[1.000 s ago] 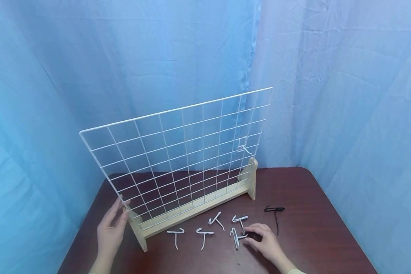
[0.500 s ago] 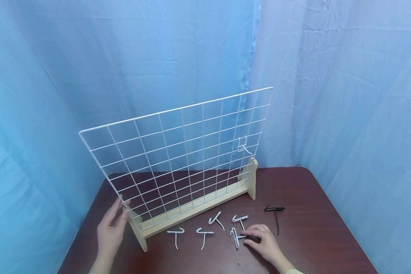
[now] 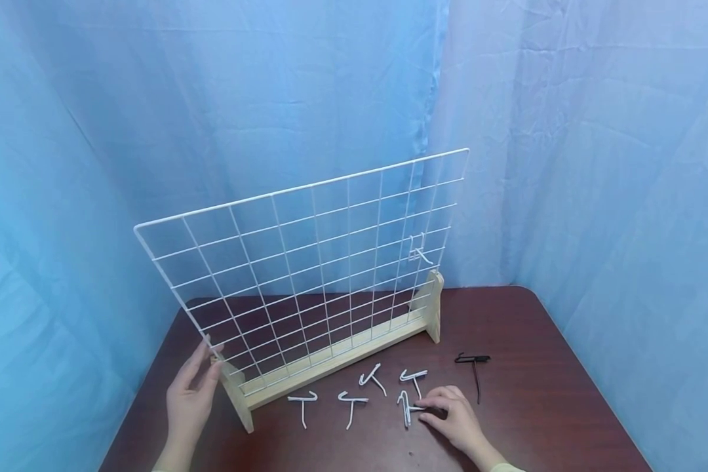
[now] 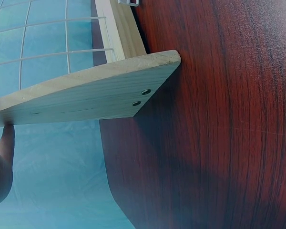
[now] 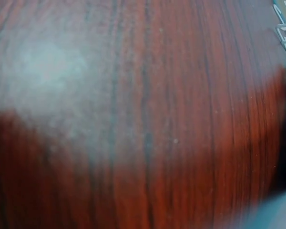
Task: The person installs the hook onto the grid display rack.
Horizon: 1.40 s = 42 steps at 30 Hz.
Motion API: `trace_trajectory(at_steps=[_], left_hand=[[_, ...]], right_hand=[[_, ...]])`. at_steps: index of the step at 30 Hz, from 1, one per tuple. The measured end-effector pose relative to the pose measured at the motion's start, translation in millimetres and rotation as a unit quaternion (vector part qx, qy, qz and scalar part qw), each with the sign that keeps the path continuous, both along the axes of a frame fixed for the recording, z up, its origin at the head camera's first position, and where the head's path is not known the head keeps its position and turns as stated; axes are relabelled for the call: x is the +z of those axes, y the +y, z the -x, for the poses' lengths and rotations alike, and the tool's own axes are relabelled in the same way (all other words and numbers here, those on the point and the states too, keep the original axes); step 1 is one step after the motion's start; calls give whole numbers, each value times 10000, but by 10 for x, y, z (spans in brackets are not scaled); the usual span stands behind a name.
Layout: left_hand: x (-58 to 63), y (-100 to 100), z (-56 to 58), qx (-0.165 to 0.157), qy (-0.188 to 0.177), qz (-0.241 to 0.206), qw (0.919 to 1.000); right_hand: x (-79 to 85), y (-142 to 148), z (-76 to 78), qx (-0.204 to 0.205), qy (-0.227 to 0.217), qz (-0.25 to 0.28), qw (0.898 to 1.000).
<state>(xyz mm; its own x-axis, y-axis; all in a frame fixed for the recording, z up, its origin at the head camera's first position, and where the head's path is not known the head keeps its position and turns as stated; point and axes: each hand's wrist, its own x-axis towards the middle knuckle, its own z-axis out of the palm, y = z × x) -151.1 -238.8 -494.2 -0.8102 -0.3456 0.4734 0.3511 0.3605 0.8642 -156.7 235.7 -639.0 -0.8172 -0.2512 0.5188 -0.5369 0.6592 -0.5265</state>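
Fingers of the right hand (image 3: 453,416) have slid a touch leftward and drawn closer together over the past second, and the nearest white hook (image 3: 406,410) has swung slightly straighter with them! It's a narrow grip now, thumb and forefinger pinching the end of that hook's prong, low down by the surface (image 3: 543,400). Just beyond it lies a second white hook (image 3: 414,376), prong running down towards those fingers; a third (image 3: 370,377) sits slanted to its left, then two more (image 3: 353,399) (image 3: 303,398) side by side, prongs pointing at the person. Over to the right, apart from the rest, a black hook (image 3: 473,359). Across on the other side, the left hand (image 3: 191,393) has hold of the left end of the wooden stand (image 3: 336,360), thumb in front, fingers behind the edge. Up from that stand leans the white wire grid (image 3: 349,234), tilted back, with one hung hook (image 3: 415,254) towards its right side, prong jutting out. And behind everything, blue curtains (image 3: 259,98) all the way round!
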Motion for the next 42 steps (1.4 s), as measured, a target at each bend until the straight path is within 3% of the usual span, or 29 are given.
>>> trace_trajectory(at_steps=[9, 15, 25, 33, 42], left_hand=[[-52, -44, 11, -192, 139, -85, 9997], [-59, -41, 8, -97, 92, -21, 9999], [99, 38, -40, -47, 87, 89, 9999], [-67, -44, 16, -106, 102, -11, 9999], [-25, -19, -2, -100, 17, -59, 9999]], right_hand=[[-16, -10, 4, -119, 33, -46, 9999], [-9, -24, 0, -222, 94, -127, 9996], [48, -85, -18, -518, 27, -159, 9985], [34, -62, 4, -185, 145, 234, 9995], [56, -74, 8, -174, -323, 430, 9984]])
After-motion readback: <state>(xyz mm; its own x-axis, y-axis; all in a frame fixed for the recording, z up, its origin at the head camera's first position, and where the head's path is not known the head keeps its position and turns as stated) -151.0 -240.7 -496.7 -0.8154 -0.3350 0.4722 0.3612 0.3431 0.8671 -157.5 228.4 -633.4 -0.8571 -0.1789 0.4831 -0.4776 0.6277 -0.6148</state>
